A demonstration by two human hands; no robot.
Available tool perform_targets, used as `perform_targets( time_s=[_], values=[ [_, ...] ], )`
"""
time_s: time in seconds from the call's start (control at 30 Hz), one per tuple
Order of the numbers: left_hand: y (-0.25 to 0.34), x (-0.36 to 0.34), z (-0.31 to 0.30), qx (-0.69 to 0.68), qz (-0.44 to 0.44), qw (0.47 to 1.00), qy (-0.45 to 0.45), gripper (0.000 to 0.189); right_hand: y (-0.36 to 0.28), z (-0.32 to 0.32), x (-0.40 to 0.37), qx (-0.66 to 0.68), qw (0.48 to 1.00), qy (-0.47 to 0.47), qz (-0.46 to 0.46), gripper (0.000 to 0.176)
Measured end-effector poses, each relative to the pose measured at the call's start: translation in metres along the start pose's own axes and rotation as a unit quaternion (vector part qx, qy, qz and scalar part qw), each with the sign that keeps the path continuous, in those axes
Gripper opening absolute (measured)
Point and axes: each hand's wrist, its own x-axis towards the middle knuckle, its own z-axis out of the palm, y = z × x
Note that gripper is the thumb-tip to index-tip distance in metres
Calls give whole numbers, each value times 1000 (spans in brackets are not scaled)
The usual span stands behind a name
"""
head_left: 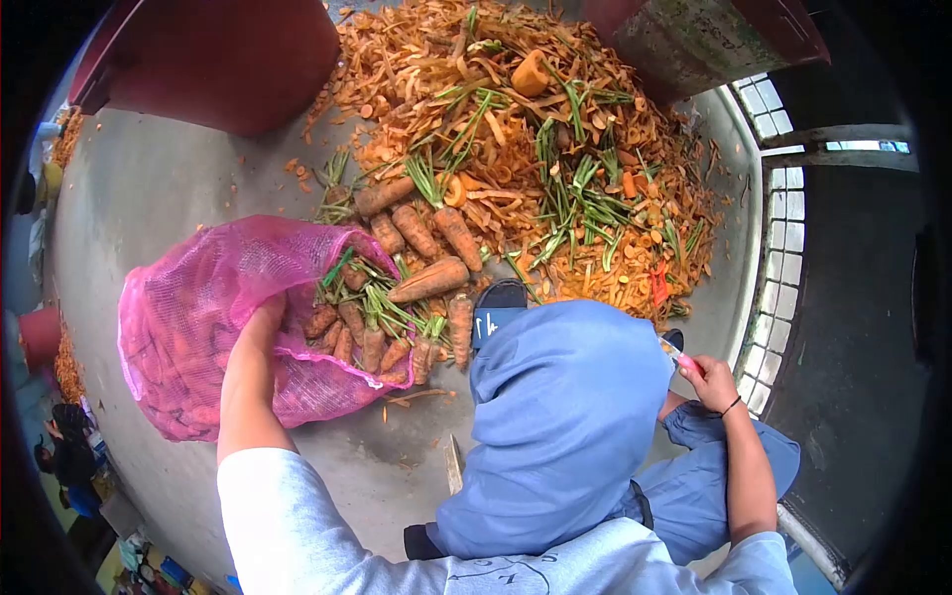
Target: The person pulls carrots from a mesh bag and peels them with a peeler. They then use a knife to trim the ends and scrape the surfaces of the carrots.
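Nearest, at 6 o'clock, a bent knee in blue trousers (565, 416) fills the lower middle, with a dark shoe (496, 307) at its tip. At 4 o'clock the right hand (709, 382) has its grip closed round the pink handle of a small tool (672, 350), whose pale blade points toward 10 o'clock. At 8 o'clock the left hand (260, 332) reaches into the mouth of a pink mesh bag (178, 327) lying on the grey floor (159, 178). Its fingers are tucked under the mesh, so I cannot tell how far that grip is open or whether it holds anything. Unpeeled carrots (372, 342) with green tops spill from the bag just beside that hand. Beyond, toward 12 o'clock, more loose carrots (428, 281) lie at the edge of a wide heap of orange peelings (555, 149) and green stalks. A red tub (218, 59) stands at 11 o'clock.
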Motion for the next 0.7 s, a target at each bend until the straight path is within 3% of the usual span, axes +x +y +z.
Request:
perform_targets(
  time_s=[0.3,0.5,0.6,0.7],
  values=[
    [47,-56,-15,8,67,997,-46,33,4,-1,-15,-6,999,-43,13,28],
    [60,-121,-9,-7,76,995,-66,31,2,12,5,-17,1000,0,20,29],
    [49,-129,34,-43,31,989,-141,27,-1,15,4,-38,999,1,-13,28],
    [47,-161,47,-57,-28,986,-157,25,-2,11,2,-60,998,-5,-30,28]
  ],
)
